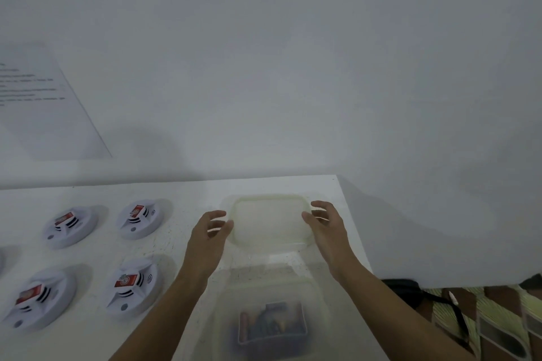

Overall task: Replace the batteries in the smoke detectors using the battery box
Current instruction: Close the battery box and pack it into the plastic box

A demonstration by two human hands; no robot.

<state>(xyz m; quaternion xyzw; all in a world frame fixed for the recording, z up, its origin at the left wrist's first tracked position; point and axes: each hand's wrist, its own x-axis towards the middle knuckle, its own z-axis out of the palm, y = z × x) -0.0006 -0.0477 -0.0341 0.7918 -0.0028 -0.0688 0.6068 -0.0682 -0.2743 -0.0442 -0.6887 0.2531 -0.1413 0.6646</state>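
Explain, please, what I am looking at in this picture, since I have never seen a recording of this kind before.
There is no machine here. A person wears a wide-angle camera on the head, looking forward and down, so you see their own two arms. The left hand and the right hand sit on either side of a translucent lid lying on the white table. Their fingers are loosely curved, and neither plainly grips it. Nearer the person stands the open battery box, with blurred batteries inside. To the left lie white smoke detectors, and the four in full view each show a red-labelled block on top. A printed sheet hangs against the wall at the left.
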